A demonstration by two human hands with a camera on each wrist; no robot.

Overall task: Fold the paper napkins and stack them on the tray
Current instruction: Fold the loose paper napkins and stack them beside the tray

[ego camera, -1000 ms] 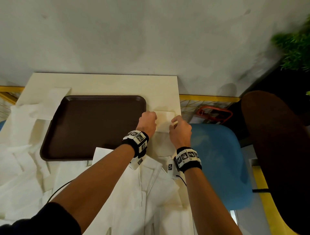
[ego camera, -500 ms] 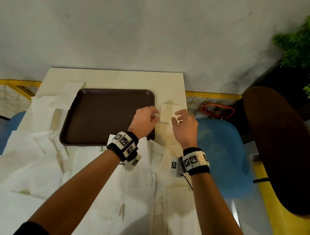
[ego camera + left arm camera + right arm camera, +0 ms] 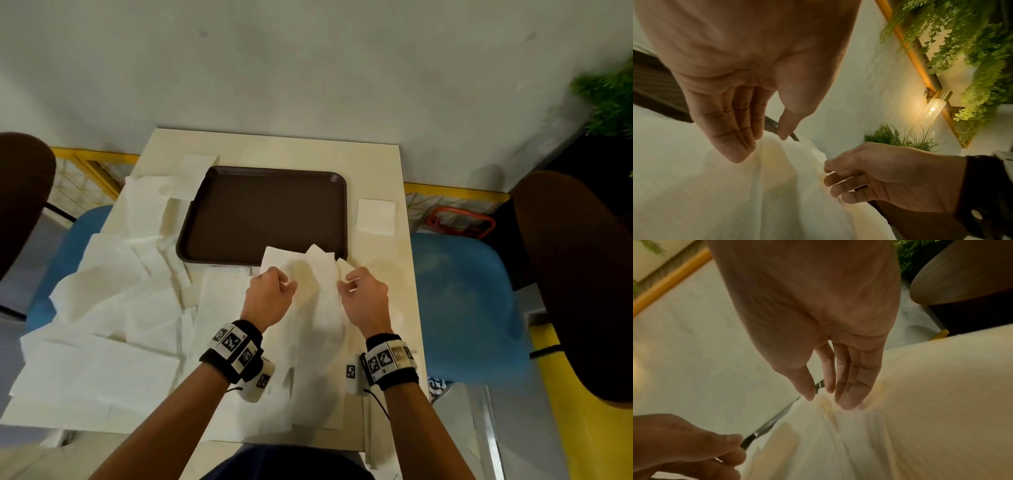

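Observation:
A dark brown tray (image 3: 260,212) lies bare on the small cream table (image 3: 376,157). One folded square napkin (image 3: 375,216) rests on the table just right of the tray. In front of the tray's near edge an unfolded white napkin (image 3: 317,274) is bunched up between my hands. My left hand (image 3: 286,282) pinches its left part between thumb and fingers (image 3: 744,146). My right hand (image 3: 346,284) pinches its right part, thumb and fingers (image 3: 846,400) closing on a raised ridge of the napkin (image 3: 838,443).
Several loose unfolded napkins (image 3: 120,308) cover the table's left and near side and hang over its edge. Another napkin (image 3: 197,171) lies at the tray's far left corner. Blue chairs (image 3: 459,301) stand on both sides, and a grey wall (image 3: 308,68) is behind the table.
Both hands left the folded napkin lying right of the tray, drew back toward me and took hold of an unfolded napkin in front of the tray.

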